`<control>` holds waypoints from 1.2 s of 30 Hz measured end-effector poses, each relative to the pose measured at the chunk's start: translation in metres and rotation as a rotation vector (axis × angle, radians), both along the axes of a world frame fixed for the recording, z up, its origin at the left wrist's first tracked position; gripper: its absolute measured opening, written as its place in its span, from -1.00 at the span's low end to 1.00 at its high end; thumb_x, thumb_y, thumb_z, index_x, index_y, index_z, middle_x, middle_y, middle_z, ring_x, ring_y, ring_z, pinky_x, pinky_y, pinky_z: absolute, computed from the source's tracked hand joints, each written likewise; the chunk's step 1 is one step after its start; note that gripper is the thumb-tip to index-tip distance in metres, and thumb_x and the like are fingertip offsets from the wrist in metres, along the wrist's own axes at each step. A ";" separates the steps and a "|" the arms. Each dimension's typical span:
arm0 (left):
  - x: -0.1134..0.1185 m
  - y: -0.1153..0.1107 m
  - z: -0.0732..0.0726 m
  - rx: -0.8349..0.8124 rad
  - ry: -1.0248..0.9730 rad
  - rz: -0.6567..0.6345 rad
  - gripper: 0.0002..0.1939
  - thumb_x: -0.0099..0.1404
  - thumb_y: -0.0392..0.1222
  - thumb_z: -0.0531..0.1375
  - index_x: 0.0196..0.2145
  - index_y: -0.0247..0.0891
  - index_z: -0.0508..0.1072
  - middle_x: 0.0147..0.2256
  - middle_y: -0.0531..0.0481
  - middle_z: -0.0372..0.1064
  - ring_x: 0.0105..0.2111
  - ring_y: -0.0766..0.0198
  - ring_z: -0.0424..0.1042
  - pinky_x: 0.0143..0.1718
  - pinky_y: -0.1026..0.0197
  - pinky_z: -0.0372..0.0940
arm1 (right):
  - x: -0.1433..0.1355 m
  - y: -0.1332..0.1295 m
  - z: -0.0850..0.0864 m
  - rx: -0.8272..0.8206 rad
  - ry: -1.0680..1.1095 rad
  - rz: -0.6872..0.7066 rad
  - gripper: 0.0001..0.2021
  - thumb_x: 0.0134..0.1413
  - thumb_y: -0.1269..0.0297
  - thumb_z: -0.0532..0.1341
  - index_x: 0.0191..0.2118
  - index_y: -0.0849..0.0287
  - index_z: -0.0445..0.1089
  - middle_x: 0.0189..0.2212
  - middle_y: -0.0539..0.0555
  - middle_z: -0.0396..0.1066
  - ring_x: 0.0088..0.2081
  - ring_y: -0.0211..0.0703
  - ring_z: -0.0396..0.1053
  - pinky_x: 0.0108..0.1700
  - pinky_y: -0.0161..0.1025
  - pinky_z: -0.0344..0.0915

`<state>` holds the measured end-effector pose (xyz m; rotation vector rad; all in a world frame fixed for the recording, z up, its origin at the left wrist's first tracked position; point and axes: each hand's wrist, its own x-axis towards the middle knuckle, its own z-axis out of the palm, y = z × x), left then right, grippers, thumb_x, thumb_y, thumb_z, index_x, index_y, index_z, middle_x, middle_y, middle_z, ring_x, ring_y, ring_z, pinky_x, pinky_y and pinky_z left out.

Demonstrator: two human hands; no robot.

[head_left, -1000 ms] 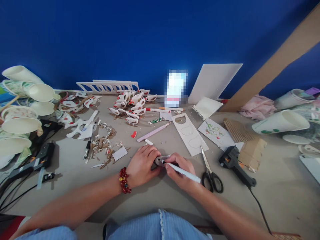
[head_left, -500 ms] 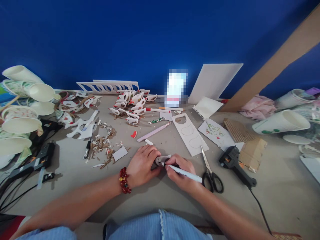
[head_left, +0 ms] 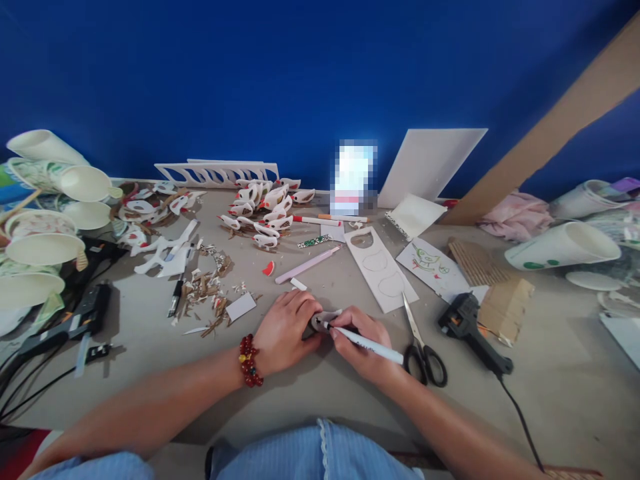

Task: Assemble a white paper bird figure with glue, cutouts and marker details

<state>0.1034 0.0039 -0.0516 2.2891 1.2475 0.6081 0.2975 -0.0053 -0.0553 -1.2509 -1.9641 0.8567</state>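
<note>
My left hand (head_left: pixel 287 328), with a red bead bracelet on the wrist, grips the left part of a small white bird-shaped cutout (head_left: pixel 321 321) low over the table. Its fingers cover much of the piece. In my right hand (head_left: pixel 364 341) is a white marker pen (head_left: pixel 376 347), pinched at a slant with its dark tip at the cutout's surface. A small dark mark shows on the cutout beside the tip. Just right of this hand lie scissors (head_left: pixel 425 360) with black handles, blades pointing away. A small white stick (head_left: pixel 299 284) rests beyond the left hand.
Several white birds with red beaks (head_left: pixel 273 199) cluster at the back. Scraps (head_left: pixel 203 287) litter the left, near a black pen (head_left: pixel 175 298). A foam board with drawn outlines (head_left: pixel 381 270) lies ahead, a black glue gun (head_left: pixel 475 333) with its cord to the right. Paper cups (head_left: pixel 563 244) stand at the sides.
The marker's tip has shifted very slightly at the cutout, and a dark mark beside it shows more plainly. Both hands keep their places and holds.
</note>
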 end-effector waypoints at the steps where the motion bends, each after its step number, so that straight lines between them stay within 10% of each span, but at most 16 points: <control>1: 0.000 0.000 0.000 0.001 0.000 0.003 -0.81 0.22 -0.19 0.22 -0.22 -0.20 0.32 -0.22 -0.06 0.35 -0.19 0.08 0.33 -0.16 0.05 0.24 | 0.000 0.000 0.000 -0.003 0.002 -0.001 -0.96 0.08 0.30 0.16 -0.38 0.09 0.31 -0.54 -0.05 0.43 -0.54 -0.24 0.34 -0.46 -0.35 0.22; 36: 0.000 0.000 -0.002 -0.006 0.021 0.003 -0.79 0.22 -0.20 0.23 -0.19 -0.22 0.32 -0.20 -0.07 0.36 -0.16 0.07 0.32 -0.11 0.03 0.25 | 0.000 0.001 -0.002 -0.006 0.009 0.028 -0.96 0.10 0.31 0.16 -0.37 0.10 0.29 -0.53 -0.06 0.41 -0.52 -0.25 0.33 -0.43 -0.36 0.19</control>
